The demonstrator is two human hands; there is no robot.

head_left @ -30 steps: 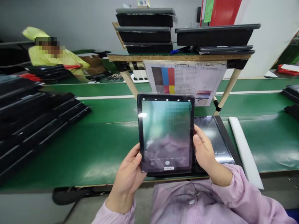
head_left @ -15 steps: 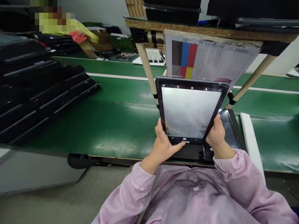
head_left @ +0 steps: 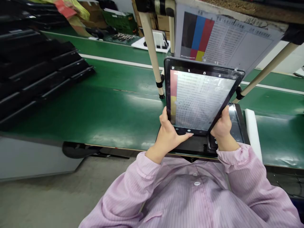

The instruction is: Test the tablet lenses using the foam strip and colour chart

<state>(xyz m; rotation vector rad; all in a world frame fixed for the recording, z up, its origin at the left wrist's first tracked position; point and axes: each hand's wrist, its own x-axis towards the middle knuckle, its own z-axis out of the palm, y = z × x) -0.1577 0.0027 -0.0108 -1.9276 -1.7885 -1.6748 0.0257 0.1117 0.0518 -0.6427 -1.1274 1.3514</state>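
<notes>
- My L hand grips tablet's lower L, thumb at btm edge; R hand clasps R edge, prob. for steadiness.
- It's held above desk, back twd chart, so chart shows onscreen.

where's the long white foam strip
In the head view, the long white foam strip lies on the green bench, just right of the flat-lying black tablet beside the right hand.
</notes>
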